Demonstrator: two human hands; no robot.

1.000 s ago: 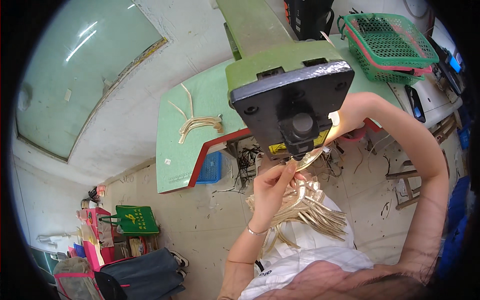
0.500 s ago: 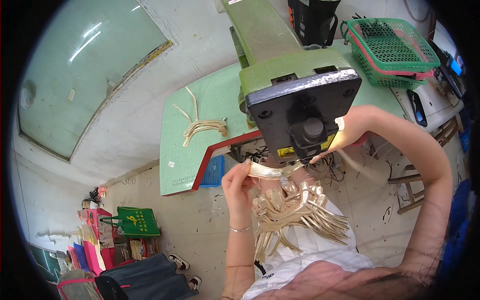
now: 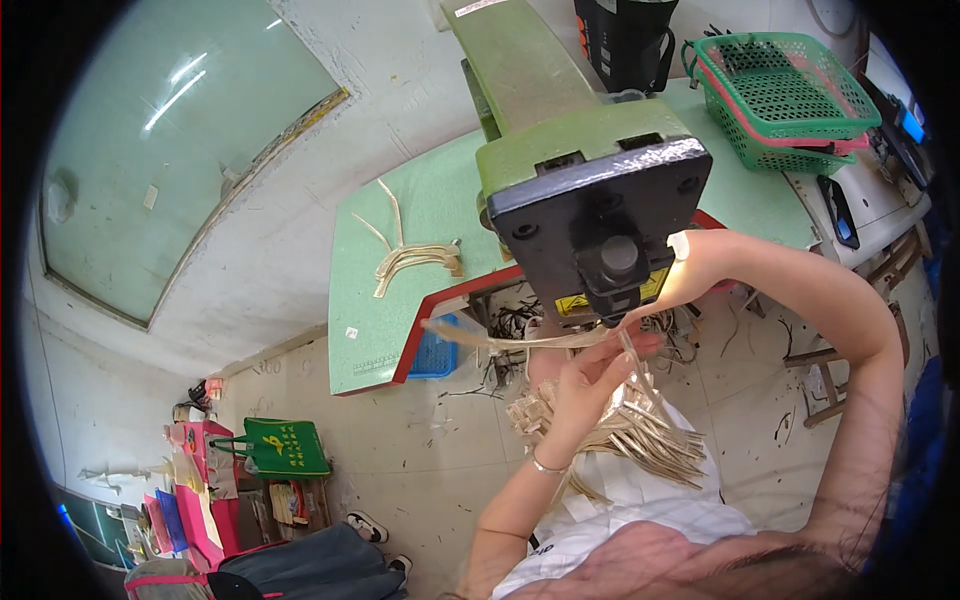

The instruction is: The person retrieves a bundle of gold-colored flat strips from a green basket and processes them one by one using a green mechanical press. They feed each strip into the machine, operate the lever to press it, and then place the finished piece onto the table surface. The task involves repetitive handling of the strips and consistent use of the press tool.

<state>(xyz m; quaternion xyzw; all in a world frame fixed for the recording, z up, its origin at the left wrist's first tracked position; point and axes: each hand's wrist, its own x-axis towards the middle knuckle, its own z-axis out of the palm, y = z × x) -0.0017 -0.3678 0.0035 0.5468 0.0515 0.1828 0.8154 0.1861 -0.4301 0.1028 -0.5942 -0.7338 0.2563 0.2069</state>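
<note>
A green machine with a black front head [image 3: 605, 225] stands before me. A shiny gold strap [image 3: 500, 342] stretches leftward from under its tip, its left end free and blurred. My left hand [image 3: 595, 385] is just below the tip, fingers stretched out and thumb apart, beside the strap. Another pale, blurred strip [image 3: 645, 375] passes by its fingers; whether it touches them I cannot tell. My right hand [image 3: 655, 300] is beside the machine head, which hides most of its fingers. Beneath my hands, a pile of gold straps [image 3: 640, 435] lies on my lap.
More gold straps [image 3: 415, 258] lie on the green table [image 3: 360, 335], which has a red edge. Stacked baskets [image 3: 790, 90] stand at the back right near a dark phone-shaped object [image 3: 838, 212]. A blue basket [image 3: 432, 350] is under the table. A green bag [image 3: 285, 447] stands left.
My left hand has let go of the gold strap's left end and moved right, to below the machine tip. That end now hangs free. My right hand stays beside the machine head.
</note>
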